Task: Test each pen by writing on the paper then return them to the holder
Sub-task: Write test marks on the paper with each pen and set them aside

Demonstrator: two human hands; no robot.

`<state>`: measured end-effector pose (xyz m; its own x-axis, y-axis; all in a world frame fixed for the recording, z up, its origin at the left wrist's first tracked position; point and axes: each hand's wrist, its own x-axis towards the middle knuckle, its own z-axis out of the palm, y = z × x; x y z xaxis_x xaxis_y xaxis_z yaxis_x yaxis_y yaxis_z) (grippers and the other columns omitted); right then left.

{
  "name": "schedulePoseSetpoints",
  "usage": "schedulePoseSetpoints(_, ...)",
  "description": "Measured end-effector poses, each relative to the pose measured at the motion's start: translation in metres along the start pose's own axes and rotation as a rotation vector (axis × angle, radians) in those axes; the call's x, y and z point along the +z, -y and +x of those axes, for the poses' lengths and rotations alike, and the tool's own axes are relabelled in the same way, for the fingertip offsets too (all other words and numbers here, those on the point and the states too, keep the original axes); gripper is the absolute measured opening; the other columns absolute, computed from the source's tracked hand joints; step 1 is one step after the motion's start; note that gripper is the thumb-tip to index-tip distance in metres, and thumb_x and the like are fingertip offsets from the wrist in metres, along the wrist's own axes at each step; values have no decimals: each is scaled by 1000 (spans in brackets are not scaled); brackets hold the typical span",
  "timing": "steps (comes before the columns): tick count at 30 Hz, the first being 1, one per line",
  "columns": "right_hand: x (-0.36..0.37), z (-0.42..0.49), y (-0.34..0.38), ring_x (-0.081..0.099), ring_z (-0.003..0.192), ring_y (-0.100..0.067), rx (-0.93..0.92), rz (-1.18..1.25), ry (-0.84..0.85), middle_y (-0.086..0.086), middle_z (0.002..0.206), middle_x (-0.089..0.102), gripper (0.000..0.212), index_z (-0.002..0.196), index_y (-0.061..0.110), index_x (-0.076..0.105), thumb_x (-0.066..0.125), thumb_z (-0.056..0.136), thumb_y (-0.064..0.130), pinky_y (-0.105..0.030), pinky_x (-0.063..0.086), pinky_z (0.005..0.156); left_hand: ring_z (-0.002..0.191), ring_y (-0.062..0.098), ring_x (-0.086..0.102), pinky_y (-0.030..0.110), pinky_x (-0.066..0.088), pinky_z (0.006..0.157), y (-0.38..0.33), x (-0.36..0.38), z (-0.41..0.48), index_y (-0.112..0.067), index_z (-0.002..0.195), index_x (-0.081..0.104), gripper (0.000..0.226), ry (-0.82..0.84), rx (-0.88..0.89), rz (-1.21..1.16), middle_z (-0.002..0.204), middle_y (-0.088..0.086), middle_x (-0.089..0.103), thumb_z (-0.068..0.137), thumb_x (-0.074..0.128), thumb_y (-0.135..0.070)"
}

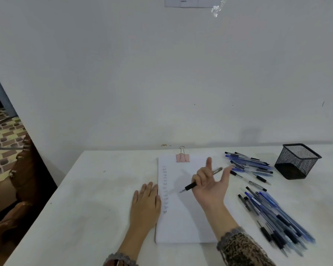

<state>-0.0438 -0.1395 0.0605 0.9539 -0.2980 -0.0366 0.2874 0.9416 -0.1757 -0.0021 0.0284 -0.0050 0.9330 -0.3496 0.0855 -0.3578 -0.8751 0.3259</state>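
The right hand point(211, 187) was raised over the paper point(185, 223) with its palm turned up. Its middle fingers curled round a black-gripped pen point(190, 186), while the index finger pointed straight up and the thumb spread out to the right. The pen lay slantwise across the hand, with its tip aimed down and left toward the sheet. The tip seemed to sit just above the page rather than on it, though the blur made that hard to judge.

The left hand point(145, 200) lay flat on the white table point(85, 189), fingers straight and together, touching the paper's left edge. A column of short handwritten marks point(164, 189) ran down the left side of the sheet, and a pink binder clip point(183, 157) gripped its top edge.

To the right of the paper lay two loose heaps of pens. The far heap point(250, 164) was near the wall, and the near heap point(277, 217) lay by the right forearm (mostly blue and black barrels, too smeared to count). The black mesh holder point(297, 161) stood upright at the far right of the table, just beyond the far heap. A patterned sleeve point(242, 248) covered the right wrist.
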Motion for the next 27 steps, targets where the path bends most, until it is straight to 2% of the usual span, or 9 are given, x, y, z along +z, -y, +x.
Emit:
schedulePoseSetpoints(2,-12,0,-16,35,28,-3,116,-32,-51,3,52,56,56,82,5,73,93,40,35,-15,29,28,144,11,2,32,1,116,0,0,0,-24,147,16,47,-6,5,-3,156,-6,8,100,18,-30)
schedulePoseSetpoints(4,-24,-1,-30,57,41,-10,170,-118,-169,-8,64,67,31,81,1,75,67,85,31,-20,47,38,144,11,2,32,0,116,0,-1,0,-24,147,15,47,-6,6,-3,156,-6,8,100,18,-30)
schedulePoseSetpoints(6,-33,-2,-36,60,50,-19,198,-255,-237,-13,75,67,63,91,3,72,30,98,49,-27,51,49,144,11,2,32,0,116,0,-2,0,-23,147,15,47,-8,5,-4,156,-6,8,100,19,-29)
schedulePoseSetpoints(10,-32,-9,-39,67,55,-25,210,-433,-200,-18,72,69,66,75,-2,68,38,89,55,-26,57,50,144,11,2,32,0,116,-1,-3,0,-23,147,13,47,-4,5,6,156,-6,6,101,18,-29)
schedulePoseSetpoints(13,-30,-14,-42,71,71,-25,183,-538,-80,-17,79,70,11,64,2,66,70,68,11,-25,59,63,144,12,1,33,-1,116,-1,-3,0,-23,147,12,48,9,2,1,156,-5,6,101,17,-29)
schedulePoseSetpoints(14,-31,-15,-43,70,67,-23,156,-602,-50,-16,75,68,9,66,2,62,71,63,-1,-23,58,62,144,12,1,33,-1,116,-1,-3,0,-23,147,13,47,10,0,0,156,-5,6,101,18,-29)
schedulePoseSetpoints(18,-37,-18,-48,43,42,-11,6,-987,-11,0,49,46,32,68,8,40,55,82,-17,-16,37,43,144,12,2,33,-1,116,0,-3,0,-23,147,15,47,7,8,0,156,-5,7,101,18,-30)
schedulePoseSetpoints(22,-43,-27,-57,25,48,-2,-199,-1271,-29,12,55,27,59,49,26,26,49,70,-25,-13,28,49,144,12,1,33,-2,116,0,-2,1,-22,147,13,48,6,8,11,156,-5,6,101,17,-30)
schedulePoseSetpoints(27,-43,-28,-63,24,50,-3,-182,-1423,35,14,49,29,57,43,25,22,50,64,-21,-16,25,53,144,12,0,33,-2,116,0,-2,-1,-22,148,12,48,5,6,15,156,-5,6,101,17,-29)
